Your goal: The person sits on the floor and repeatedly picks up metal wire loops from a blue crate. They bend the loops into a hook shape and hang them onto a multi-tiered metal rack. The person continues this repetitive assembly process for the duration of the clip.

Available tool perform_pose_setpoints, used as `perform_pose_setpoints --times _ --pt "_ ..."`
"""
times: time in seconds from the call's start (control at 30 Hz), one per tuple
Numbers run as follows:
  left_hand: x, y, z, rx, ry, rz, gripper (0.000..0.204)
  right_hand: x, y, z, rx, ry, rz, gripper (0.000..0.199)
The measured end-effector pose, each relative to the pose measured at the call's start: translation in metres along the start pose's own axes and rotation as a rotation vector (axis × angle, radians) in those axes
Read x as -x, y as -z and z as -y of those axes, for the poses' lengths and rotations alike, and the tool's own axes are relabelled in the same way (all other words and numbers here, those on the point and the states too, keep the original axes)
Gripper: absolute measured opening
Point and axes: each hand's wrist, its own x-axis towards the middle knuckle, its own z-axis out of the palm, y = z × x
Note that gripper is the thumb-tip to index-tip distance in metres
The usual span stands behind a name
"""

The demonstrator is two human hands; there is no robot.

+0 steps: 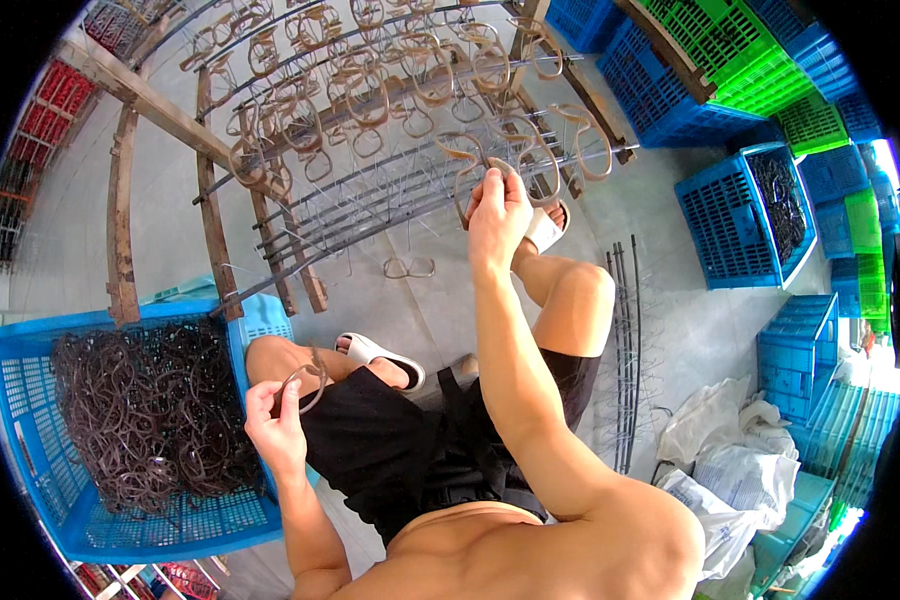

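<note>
Brown frame (321, 378) pinched in left hand (278, 430), 8 o'clock; right hand (500, 215), 1 o'clock, clamped on tan frame (499, 164) near rack (175, 123).

The faint print on the white plastic bags (738, 478) is too small to read.

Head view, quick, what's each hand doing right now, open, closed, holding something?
Left hand: closed, holding a dark curved piece between the fingers.
Right hand: closed, pinching a brown looped piece.
</note>
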Motion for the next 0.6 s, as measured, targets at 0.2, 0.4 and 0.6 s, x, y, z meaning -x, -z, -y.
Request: perform_pose_setpoints --times 0.2,0.4,0.6 --pt "0.001 -0.009 -0.018 0.076 0.230 0.071 0.026 0.008 -0.004 0.000 -0.080 -0.004 0.027 0.019" --pt "-0.001 -0.003 -0.003 0.172 0.198 0.207 0.025 0.012 -0.008 -0.004 -0.147 -0.037 0.014 0.019" --pt "0.003 0.003 -0.008 0.114 0.252 0.209 0.025 0.010 -0.010 0.000 -0.015 -0.033 0.042 0.019"
